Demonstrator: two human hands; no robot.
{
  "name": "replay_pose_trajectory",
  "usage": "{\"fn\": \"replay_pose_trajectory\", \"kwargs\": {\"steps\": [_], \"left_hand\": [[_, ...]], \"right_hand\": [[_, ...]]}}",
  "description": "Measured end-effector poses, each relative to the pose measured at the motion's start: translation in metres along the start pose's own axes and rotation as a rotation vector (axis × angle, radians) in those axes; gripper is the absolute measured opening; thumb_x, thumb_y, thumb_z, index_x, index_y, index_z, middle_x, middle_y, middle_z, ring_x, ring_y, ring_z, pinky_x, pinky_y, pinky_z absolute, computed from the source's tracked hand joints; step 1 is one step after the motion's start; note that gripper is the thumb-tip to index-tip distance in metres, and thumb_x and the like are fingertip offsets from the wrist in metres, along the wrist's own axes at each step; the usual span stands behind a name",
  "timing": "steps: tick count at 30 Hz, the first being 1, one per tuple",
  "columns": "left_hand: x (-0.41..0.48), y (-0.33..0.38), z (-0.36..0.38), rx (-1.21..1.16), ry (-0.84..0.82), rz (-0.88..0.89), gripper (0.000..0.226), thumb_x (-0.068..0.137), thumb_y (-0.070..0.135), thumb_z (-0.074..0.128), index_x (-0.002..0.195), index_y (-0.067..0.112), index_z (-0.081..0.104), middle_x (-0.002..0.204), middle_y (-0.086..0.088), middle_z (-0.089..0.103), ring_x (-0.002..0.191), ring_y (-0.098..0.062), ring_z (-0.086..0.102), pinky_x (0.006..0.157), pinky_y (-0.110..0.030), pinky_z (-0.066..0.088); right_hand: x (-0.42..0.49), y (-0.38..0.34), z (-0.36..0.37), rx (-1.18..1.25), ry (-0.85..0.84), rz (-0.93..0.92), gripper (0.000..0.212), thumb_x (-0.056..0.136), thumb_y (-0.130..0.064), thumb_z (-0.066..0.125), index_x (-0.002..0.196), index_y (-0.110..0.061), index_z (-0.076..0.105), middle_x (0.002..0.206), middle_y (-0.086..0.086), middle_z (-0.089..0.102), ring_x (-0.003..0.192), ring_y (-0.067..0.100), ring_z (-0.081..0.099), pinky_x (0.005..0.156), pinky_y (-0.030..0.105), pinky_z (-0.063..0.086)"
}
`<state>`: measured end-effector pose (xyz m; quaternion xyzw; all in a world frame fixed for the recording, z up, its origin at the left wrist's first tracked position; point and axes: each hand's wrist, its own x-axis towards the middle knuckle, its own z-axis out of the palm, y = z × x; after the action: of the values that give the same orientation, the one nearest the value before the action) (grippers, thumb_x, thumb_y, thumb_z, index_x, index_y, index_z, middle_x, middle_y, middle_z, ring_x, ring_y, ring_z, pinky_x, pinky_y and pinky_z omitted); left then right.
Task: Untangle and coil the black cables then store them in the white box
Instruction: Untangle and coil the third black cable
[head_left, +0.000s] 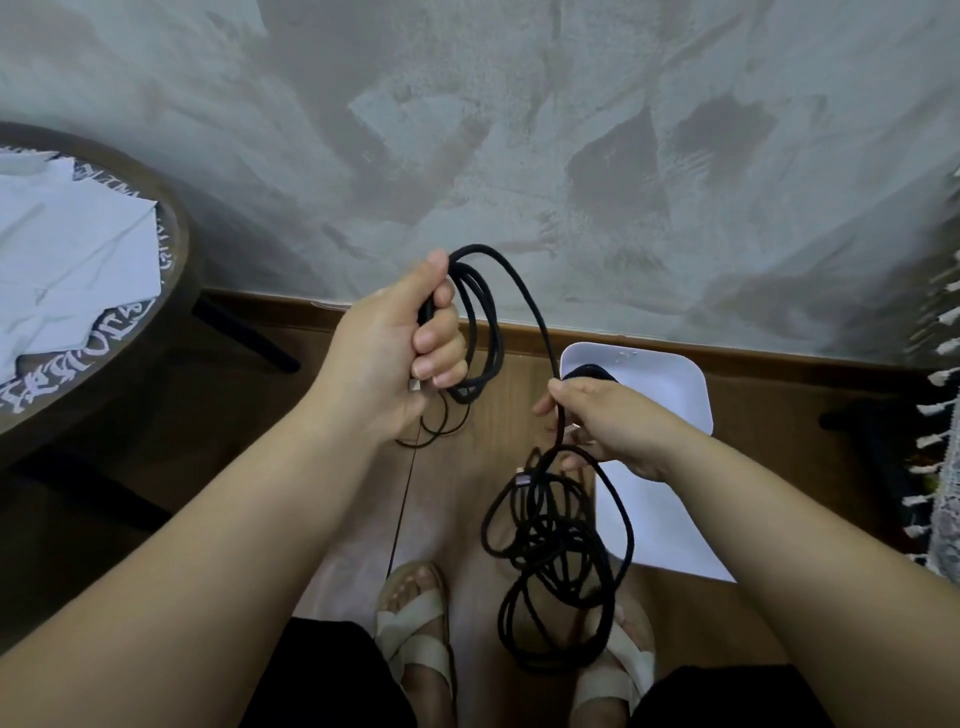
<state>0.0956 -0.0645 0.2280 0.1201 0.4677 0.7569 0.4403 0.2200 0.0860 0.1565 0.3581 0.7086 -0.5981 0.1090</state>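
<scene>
Curling tight round one coil (485, 332) of black cable, the fingers (439, 338) of our left hand (379, 358) hold it raised in front of us. We count roughly four loops in it, though they overlap too much for a sure count. One thin cable (404, 499) drops from beneath this hand towards the floor.

One strand (540, 317) arcs out of the coil and down to our right hand (613, 421), whose thumb and forefinger pinch it while the other fingers (574, 460) curl loosely below. Under that hand hangs one tangle (561, 556) of black loops, too knotted to count. A single silvery plug (519, 478) shows at its top.

One white box (665, 384) lies on the floor beyond and beneath the right hand, partly hidden by it. A dark loop shows at the box's near edge, just above our knuckles. We cannot tell whether it rests inside.

Below the tangle we see our two feet in two pale sandals (415, 639), and black clothing (332, 675) at the bottom edge.

The floor (779, 441) is brown wood, with a wooden skirting (727, 358) meeting a mottled grey plaster wall (519, 156). To the left stands one round worktop (176, 228) with white lettering along its rim, carrying one crumpled white sheet (67, 249). At the right edge hangs one fringed cloth (940, 467).
</scene>
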Motion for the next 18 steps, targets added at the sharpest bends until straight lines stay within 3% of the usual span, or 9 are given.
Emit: {"fn": "replay_pose_trajectory", "kwargs": {"steps": [3, 6, 8, 10, 14, 18], "left_hand": [[-0.005, -0.006, 0.004, 0.067, -0.036, -0.061, 0.034, 0.096, 0.029, 0.043, 0.065, 0.015, 0.041, 0.034, 0.008, 0.028, 0.025, -0.005, 0.023, 0.031, -0.015, 0.023], [-0.009, -0.012, 0.007, 0.163, -0.061, -0.109, 0.033, 0.094, 0.026, 0.045, 0.064, 0.014, 0.04, 0.033, 0.007, 0.027, 0.024, -0.005, 0.021, 0.032, -0.013, 0.02], [-0.013, -0.017, 0.009, 0.198, -0.082, -0.154, 0.033, 0.094, 0.025, 0.045, 0.063, 0.013, 0.04, 0.032, 0.007, 0.026, 0.023, -0.005, 0.02, 0.033, -0.012, 0.019], [-0.019, -0.023, 0.013, 0.211, -0.163, -0.19, 0.03, 0.088, 0.026, 0.048, 0.064, 0.012, 0.039, 0.032, 0.006, 0.025, 0.023, -0.005, 0.019, 0.033, -0.011, 0.018], [-0.027, -0.032, 0.023, 0.24, -0.315, -0.239, 0.028, 0.079, 0.031, 0.051, 0.064, 0.01, 0.038, 0.033, 0.006, 0.026, 0.024, -0.005, 0.02, 0.034, -0.01, 0.019], [-0.026, -0.03, 0.026, 0.226, -0.331, -0.228, 0.029, 0.08, 0.033, 0.049, 0.065, 0.01, 0.038, 0.033, 0.006, 0.027, 0.024, -0.004, 0.02, 0.035, -0.014, 0.017]], "right_hand": [[-0.007, 0.001, -0.005, -0.299, -0.159, 0.14, 0.034, 0.098, -0.042, 0.042, 0.102, -0.014, 0.06, 0.101, 0.015, 0.058, 0.062, 0.022, 0.066, 0.071, 0.035, 0.059], [-0.011, -0.005, -0.011, -0.315, -0.228, 0.118, 0.023, 0.096, -0.021, 0.053, 0.113, -0.006, 0.056, 0.092, 0.016, 0.068, 0.057, 0.017, 0.059, 0.054, 0.024, 0.054], [-0.01, -0.005, -0.016, -0.305, -0.24, 0.069, 0.013, 0.093, -0.012, 0.056, 0.105, -0.013, 0.058, 0.09, 0.009, 0.072, 0.064, 0.015, 0.054, 0.056, 0.022, 0.05], [-0.008, 0.001, -0.016, -0.405, -0.206, 0.065, 0.008, 0.093, -0.013, 0.054, 0.094, -0.019, 0.059, 0.095, 0.007, 0.068, 0.079, 0.02, 0.058, 0.067, 0.029, 0.052], [-0.004, 0.017, -0.007, -0.63, -0.216, 0.129, 0.014, 0.094, -0.013, 0.051, 0.105, -0.017, 0.06, 0.112, 0.012, 0.064, 0.101, 0.028, 0.064, 0.085, 0.041, 0.054], [0.002, 0.024, 0.009, -0.542, -0.249, 0.111, 0.03, 0.087, -0.026, 0.065, 0.115, -0.019, 0.057, 0.111, 0.01, 0.065, 0.093, 0.025, 0.065, 0.076, 0.034, 0.053]]}}
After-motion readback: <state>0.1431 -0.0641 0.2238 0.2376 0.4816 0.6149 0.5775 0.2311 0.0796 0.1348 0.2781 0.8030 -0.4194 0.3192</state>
